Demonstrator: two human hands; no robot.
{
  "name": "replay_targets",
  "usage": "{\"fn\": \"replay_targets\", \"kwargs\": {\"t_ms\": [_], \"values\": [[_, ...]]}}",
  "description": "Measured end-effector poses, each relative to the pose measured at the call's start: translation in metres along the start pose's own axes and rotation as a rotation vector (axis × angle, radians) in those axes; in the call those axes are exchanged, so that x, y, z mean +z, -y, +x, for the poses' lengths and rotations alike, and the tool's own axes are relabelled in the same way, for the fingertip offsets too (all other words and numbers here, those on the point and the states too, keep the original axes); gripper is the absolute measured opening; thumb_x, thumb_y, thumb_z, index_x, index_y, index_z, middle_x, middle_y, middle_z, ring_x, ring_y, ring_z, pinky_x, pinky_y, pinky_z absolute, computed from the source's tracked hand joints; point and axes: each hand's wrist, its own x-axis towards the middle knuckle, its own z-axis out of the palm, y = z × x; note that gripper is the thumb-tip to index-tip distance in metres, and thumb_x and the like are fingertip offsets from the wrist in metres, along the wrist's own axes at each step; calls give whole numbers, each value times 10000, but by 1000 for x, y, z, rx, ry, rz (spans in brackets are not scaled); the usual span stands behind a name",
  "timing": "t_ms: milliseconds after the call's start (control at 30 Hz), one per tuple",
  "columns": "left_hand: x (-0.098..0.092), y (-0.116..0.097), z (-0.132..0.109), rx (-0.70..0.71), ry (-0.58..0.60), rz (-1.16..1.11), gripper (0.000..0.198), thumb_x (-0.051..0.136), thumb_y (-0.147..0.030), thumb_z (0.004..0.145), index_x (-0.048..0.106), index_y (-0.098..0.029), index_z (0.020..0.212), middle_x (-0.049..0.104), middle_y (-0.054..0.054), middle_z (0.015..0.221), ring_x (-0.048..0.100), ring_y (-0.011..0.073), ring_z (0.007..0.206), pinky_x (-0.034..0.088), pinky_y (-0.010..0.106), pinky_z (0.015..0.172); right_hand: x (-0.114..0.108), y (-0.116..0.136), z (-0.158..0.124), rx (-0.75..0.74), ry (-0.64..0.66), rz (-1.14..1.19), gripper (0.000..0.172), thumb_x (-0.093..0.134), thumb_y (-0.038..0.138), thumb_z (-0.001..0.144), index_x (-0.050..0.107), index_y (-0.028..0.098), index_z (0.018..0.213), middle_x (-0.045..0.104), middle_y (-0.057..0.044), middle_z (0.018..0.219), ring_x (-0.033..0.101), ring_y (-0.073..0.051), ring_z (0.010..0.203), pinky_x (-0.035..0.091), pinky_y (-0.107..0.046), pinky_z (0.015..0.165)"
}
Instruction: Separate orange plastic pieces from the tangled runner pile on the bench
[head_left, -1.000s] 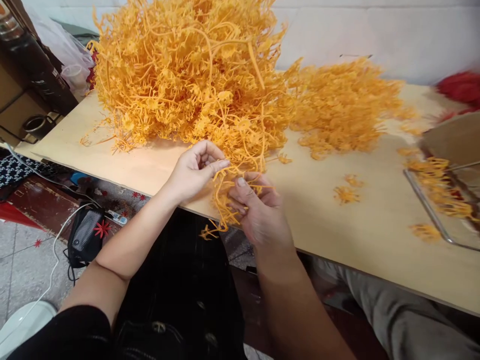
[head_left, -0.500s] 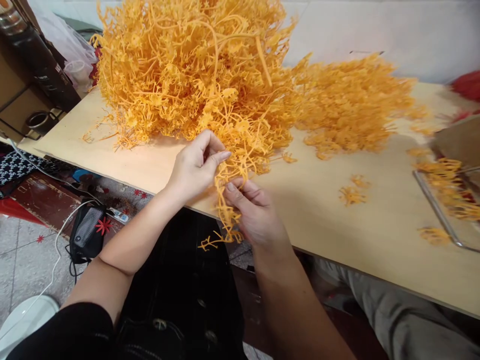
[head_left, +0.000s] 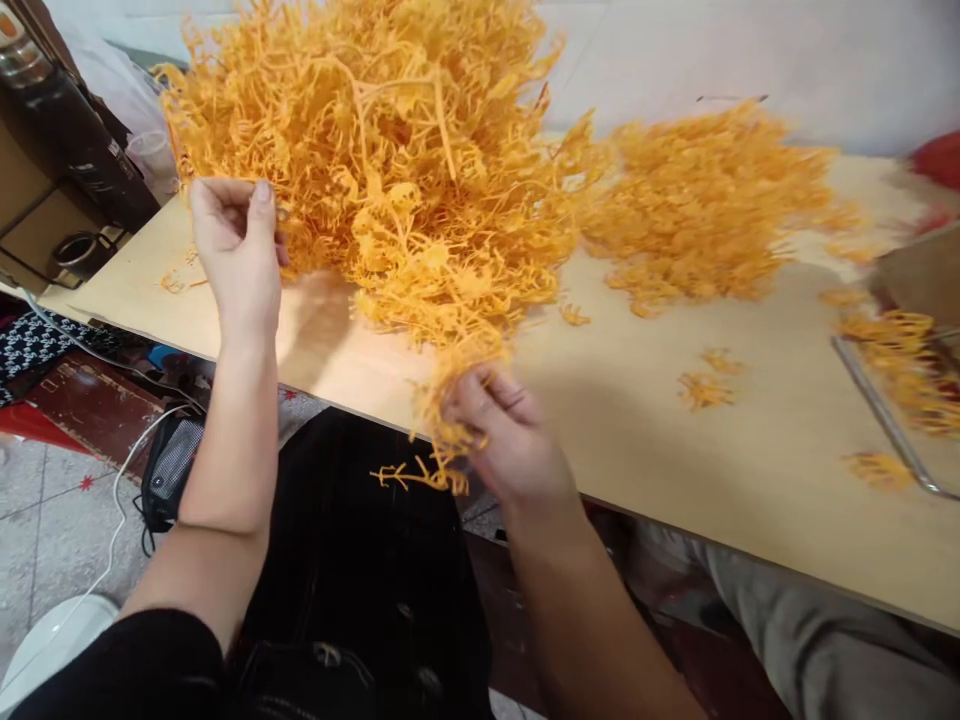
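Note:
A big tangled heap of orange branching plastic pieces (head_left: 420,150) rises on the table, stems and star-like tips sticking out. At its left side, my left hand (head_left: 240,240) is closed in a pinch; what lies between the fingertips, if anything, I cannot make out. My right hand (head_left: 517,430) is at the table's front edge, fingers closed on an orange plastic strand (head_left: 442,400) that trails down from the heap. The strand's thin forked end (head_left: 405,478) hangs past the edge over the dark clothing. Motion blurs the strand near my right fingers.
A flatter orange pile (head_left: 705,210) lies right of the heap on the wooden table (head_left: 637,420). Loose orange bits (head_left: 705,388) are scattered nearby. A metal-framed holder (head_left: 885,420) with orange pieces stands far right. Another person's grey-clad leg (head_left: 795,620) shows below. A black speaker-like box (head_left: 174,465) is at left.
My left hand has moved away from my right hand, left and up to the heap's left side. The heap's upper part has shifted left. My right hand has stayed nearly in place on the strand.

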Motion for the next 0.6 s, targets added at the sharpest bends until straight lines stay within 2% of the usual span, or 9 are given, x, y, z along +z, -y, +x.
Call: {"fn": "replay_targets", "kwargs": {"t_ms": [33, 67, 133, 167, 233, 300, 433, 500, 600], "values": [[-2, -14, -7, -41, -15, -32, 256, 440, -478, 854, 372, -239, 915, 467, -22, 786, 417, 42, 579, 359, 218, 495, -1, 1, 3, -5, -77, 37, 373, 665, 473, 659, 425, 188, 643, 359, 62, 533, 285, -28, 421, 209, -155, 342], [-2, -30, -18, -72, 49, -36, 227, 446, -442, 862, 387, -237, 940, 487, -16, 777, 440, 51, 573, 359, 222, 483, -2, 3, 7, -9, -136, 63, 376, 677, 465, 644, 418, 193, 654, 359, 62, 547, 285, -27, 423, 199, -152, 334], [4, -65, -42, -142, 273, -22, 141, 408, -328, 886, 435, -215, 966, 520, -1, 745, 498, 77, 598, 387, 236, 495, 0, 5, 14, -6, -183, 81, 373, 689, 442, 631, 409, 198, 660, 361, 61, 561, 295, -28, 431, 203, -150, 332], [9, -79, -53, -128, 383, -24, 106, 396, -260, 879, 471, -201, 927, 531, 3, 734, 514, 82, 612, 403, 238, 510, 1, 6, 16, -2, -180, 82, 368, 687, 434, 634, 407, 197, 658, 366, 60, 562, 305, -30, 438, 219, -151, 340], [17, -97, -71, -71, 586, -19, 160, 376, -129, 827, 525, -177, 792, 550, 13, 723, 537, 95, 661, 437, 245, 567, 4, 5, 18, 6, -160, 94, 365, 684, 424, 642, 401, 193, 647, 372, 59, 559, 320, -31, 451, 250, -153, 360], [24, -101, -82, -29, 693, 23, 205, 369, -56, 762, 539, -165, 724, 561, 18, 720, 542, 106, 697, 453, 250, 618, 4, 4, 18, -2, -163, 123, 365, 692, 412, 634, 402, 192, 649, 364, 62, 555, 326, -32, 460, 271, -155, 377], [35, -87, -91, -78, 750, 161, 220, 389, -59, 750, 547, -152, 871, 577, 21, 730, 528, 121, 675, 449, 264, 632, 0, 5, 18, -14, -177, 141, 380, 701, 408, 617, 385, 200, 658, 308, 71, 541, 308, -37, 447, 249, -162, 365], [39, -82, -93, -94, 797, 205, 147, 449, -168, 791, 539, -144, 905, 573, 28, 735, 513, 130, 659, 437, 274, 620, -2, 5, 18, -22, -161, 153, 386, 704, 406, 618, 380, 198, 646, 297, 73, 532, 308, -34, 437, 251, -162, 363], [45, -76, -95, -104, 820, 267, 263, 525, -398, 790, 545, -142, 848, 543, 23, 697, 478, 131, 631, 399, 273, 595, -1, 5, 17, -39, -145, 194, 366, 711, 384, 624, 399, 192, 640, 324, 76, 511, 314, -28, 426, 264, -156, 366]]}}
